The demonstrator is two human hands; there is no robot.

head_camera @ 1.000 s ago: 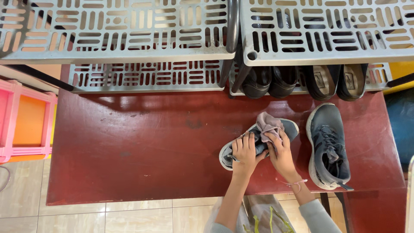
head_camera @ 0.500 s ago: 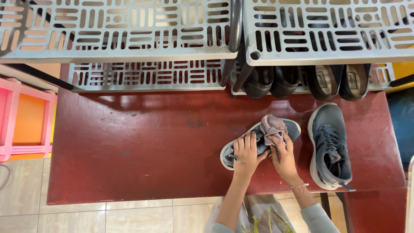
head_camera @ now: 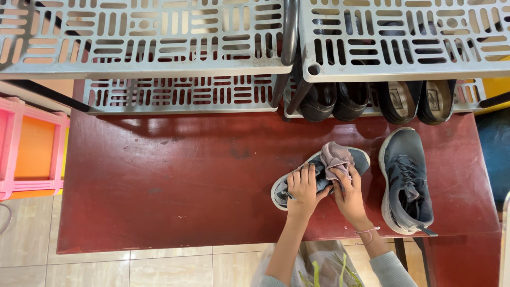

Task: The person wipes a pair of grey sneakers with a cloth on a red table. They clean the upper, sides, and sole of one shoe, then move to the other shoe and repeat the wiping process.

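My left hand (head_camera: 303, 186) clamps the grey shoe (head_camera: 319, 171) on the worktop (head_camera: 159, 175); right hand (head_camera: 348, 191) grips the cloth (head_camera: 334, 155); shoe's prob. light, soft-topped; hold it midway.

light: even, bright daylight | shadows: soft, under racks (head_camera: 159, 37) | focus: sharp, no blur/glare

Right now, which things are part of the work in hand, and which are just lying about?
In hand:
left hand steadying the grey shoe
right hand pressing the pinkish cloth on it

Lying about:
second grey shoe
dark shoes on the grey rack
pink rack
red table
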